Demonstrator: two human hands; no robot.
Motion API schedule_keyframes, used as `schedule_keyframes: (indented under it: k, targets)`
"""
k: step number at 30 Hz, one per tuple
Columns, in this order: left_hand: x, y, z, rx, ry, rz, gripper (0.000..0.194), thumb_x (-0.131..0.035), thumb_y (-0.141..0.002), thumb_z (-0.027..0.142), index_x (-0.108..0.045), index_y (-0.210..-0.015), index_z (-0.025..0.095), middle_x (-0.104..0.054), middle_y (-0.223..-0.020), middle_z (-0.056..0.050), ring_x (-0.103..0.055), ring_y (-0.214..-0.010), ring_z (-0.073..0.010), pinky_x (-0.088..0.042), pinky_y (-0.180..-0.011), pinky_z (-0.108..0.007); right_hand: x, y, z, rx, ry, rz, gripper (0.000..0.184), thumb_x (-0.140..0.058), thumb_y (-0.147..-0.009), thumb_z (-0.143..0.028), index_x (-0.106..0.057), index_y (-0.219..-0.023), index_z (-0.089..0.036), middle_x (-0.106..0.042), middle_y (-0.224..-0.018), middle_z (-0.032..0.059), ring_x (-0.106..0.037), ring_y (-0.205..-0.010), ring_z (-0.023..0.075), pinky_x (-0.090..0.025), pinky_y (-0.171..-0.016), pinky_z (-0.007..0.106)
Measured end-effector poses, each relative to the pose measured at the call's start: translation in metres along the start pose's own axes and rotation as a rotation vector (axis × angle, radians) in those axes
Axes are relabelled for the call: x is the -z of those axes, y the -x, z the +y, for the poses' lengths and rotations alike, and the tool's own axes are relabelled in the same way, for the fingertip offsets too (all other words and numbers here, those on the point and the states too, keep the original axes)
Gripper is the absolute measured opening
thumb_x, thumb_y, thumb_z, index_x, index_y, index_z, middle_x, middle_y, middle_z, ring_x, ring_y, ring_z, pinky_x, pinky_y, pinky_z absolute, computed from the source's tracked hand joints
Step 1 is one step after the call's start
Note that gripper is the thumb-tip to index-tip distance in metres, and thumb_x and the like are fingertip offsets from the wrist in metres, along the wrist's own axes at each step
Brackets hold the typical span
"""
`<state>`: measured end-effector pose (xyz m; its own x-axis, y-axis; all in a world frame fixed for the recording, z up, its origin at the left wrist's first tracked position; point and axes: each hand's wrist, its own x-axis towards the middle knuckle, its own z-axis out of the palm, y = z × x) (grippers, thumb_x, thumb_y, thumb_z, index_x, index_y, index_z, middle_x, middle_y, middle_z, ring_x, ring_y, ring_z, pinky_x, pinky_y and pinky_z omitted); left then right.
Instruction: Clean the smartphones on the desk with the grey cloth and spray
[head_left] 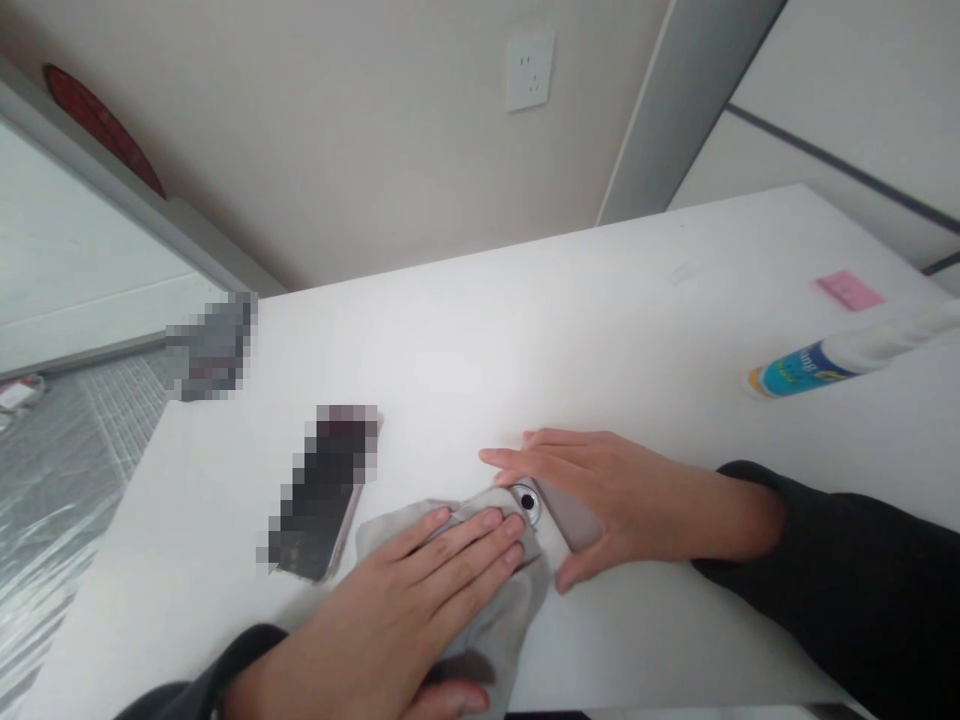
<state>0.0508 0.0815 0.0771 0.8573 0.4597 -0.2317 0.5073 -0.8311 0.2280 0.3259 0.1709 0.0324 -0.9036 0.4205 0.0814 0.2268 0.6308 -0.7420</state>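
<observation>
My left hand (409,600) lies flat, fingers together, pressing a grey cloth (495,610) onto the white table (525,330). The cloth covers one end of a flat pinkish-grey device (559,515) with a round camera lens showing. My right hand (607,500) holds that device between thumb and fingers, steadying it on the table. A second phone (322,495) lies face up just left of the cloth, apart from both hands.
A spray bottle (840,358) with a blue and white label lies on its side at the right. A pink card (850,290) rests near the far right edge. A blurred object (212,345) sits at the left edge. A wall socket (529,70) is behind.
</observation>
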Motion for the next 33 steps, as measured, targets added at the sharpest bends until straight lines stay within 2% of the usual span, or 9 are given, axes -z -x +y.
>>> schedule_keyframes:
  k: [3,7,10,15,18,22,28,30,33]
  targets:
    - [0.003,-0.024,-0.003,-0.062,-0.015,0.038,0.082,-0.062,-0.099,0.050,-0.029,-0.164,0.013,-0.027,-0.173,-0.005,-0.031,-0.159,-0.0206,-0.016,-0.133,-0.037,-0.001,0.002,0.001,-0.020,0.015,0.010,0.101,-0.087,-0.082,-0.050,-0.033,-0.163,-0.020,-0.067,-0.141,0.0156,-0.064,-0.129,0.0321,-0.050,-0.110,0.047]
    - [0.003,-0.033,-0.002,-0.051,-0.070,0.081,0.077,-0.058,-0.101,0.048,-0.029,-0.163,0.013,-0.024,-0.174,-0.003,-0.028,-0.160,-0.0177,-0.007,-0.133,-0.035,-0.001,0.004,0.000,-0.024,0.041,0.020,0.098,-0.086,-0.084,-0.048,-0.034,-0.162,-0.019,-0.069,-0.138,0.0156,-0.065,-0.127,0.0319,-0.052,-0.108,0.046]
    - [-0.001,-0.017,0.002,0.004,-0.124,0.104,0.077,-0.060,-0.100,0.045,-0.028,-0.164,0.015,-0.027,-0.173,-0.001,-0.034,-0.158,-0.0186,-0.010,-0.132,-0.035,0.000,0.004,-0.001,0.013,0.052,0.017,0.090,-0.081,-0.089,-0.050,-0.038,-0.159,-0.014,-0.065,-0.145,0.0180,-0.064,-0.129,0.0319,-0.051,-0.110,0.047]
    - [-0.018,0.028,0.008,0.114,-0.180,0.106,0.076,-0.056,-0.099,0.030,-0.023,-0.166,0.018,-0.038,-0.170,0.000,-0.044,-0.152,-0.0212,-0.028,-0.126,-0.038,0.002,0.002,-0.004,-0.008,0.053,0.009,0.087,-0.081,-0.088,-0.051,-0.042,-0.157,-0.015,-0.064,-0.147,0.0179,-0.063,-0.130,0.0326,-0.052,-0.109,0.046]
    - [-0.021,0.041,0.010,0.142,-0.208,0.122,0.075,-0.055,-0.098,0.027,-0.024,-0.167,0.022,-0.037,-0.170,0.000,-0.047,-0.150,-0.0246,-0.034,-0.121,-0.040,0.003,0.000,-0.006,-0.018,0.050,0.005,0.086,-0.082,-0.088,-0.051,-0.043,-0.156,-0.015,-0.064,-0.147,0.0174,-0.063,-0.130,0.0324,-0.052,-0.108,0.045]
    - [-0.013,0.019,0.008,0.126,-0.168,0.095,0.073,-0.059,-0.101,0.036,-0.027,-0.166,0.024,-0.033,-0.172,-0.002,-0.044,-0.152,-0.0266,-0.034,-0.121,-0.041,0.001,0.000,-0.004,-0.007,0.060,0.004,0.089,-0.082,-0.087,-0.054,-0.042,-0.157,-0.017,-0.065,-0.146,0.0158,-0.064,-0.129,0.0312,-0.052,-0.109,0.045]
    - [-0.004,-0.035,0.001,0.047,-0.007,0.130,0.073,-0.053,-0.104,0.049,-0.026,-0.165,0.019,-0.028,-0.174,-0.003,-0.030,-0.160,-0.0225,-0.014,-0.131,-0.040,-0.001,0.004,-0.002,-0.044,0.119,0.044,0.111,-0.094,-0.072,-0.055,-0.038,-0.160,-0.019,-0.073,-0.130,0.0137,-0.070,-0.119,0.0332,-0.058,-0.100,0.045]
    - [-0.005,-0.035,0.002,0.035,0.003,0.131,0.075,-0.055,-0.104,0.050,-0.026,-0.165,0.018,-0.025,-0.175,-0.004,-0.029,-0.160,-0.0218,-0.013,-0.131,-0.039,-0.001,0.005,-0.003,-0.054,0.131,0.042,0.111,-0.096,-0.070,-0.054,-0.039,-0.160,-0.020,-0.073,-0.129,0.0127,-0.070,-0.118,0.0332,-0.059,-0.100,0.046]
    - [-0.010,-0.015,0.007,0.069,-0.028,0.116,0.077,-0.061,-0.101,0.047,-0.029,-0.164,0.018,-0.027,-0.174,-0.004,-0.035,-0.157,-0.0230,-0.018,-0.130,-0.039,0.001,0.005,-0.005,-0.015,0.151,0.045,0.097,-0.090,-0.078,-0.054,-0.043,-0.156,-0.019,-0.072,-0.135,0.0136,-0.069,-0.122,0.0324,-0.056,-0.108,0.048]
